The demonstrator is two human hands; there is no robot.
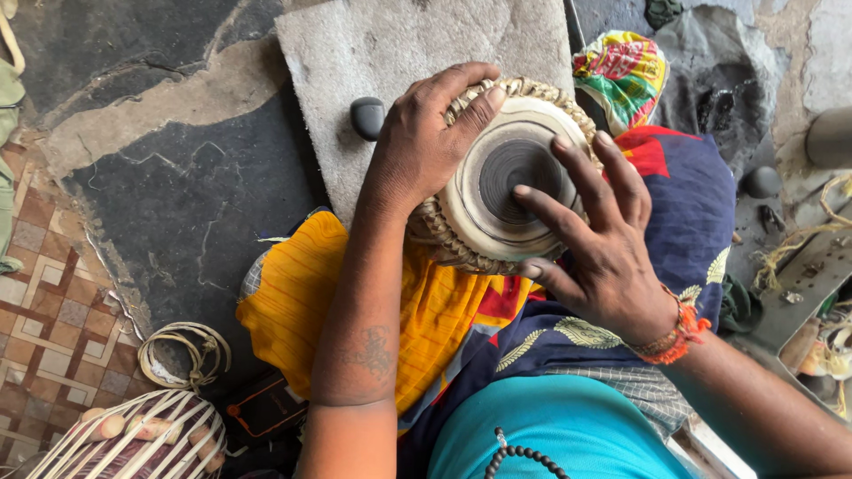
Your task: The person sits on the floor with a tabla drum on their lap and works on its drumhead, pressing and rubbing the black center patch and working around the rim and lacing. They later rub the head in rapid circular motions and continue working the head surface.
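Tabla drum sits on lap, centre of frame. Left hand clamped on braided rim, left side. Right hand spread open, fingertips on black centre patch. Keep rim grip firm; press evenly, light strokes.

Left hand grips woven rim of small round drum on lap; right hand fingertips press its dark centre; black oval stone just left of drum.
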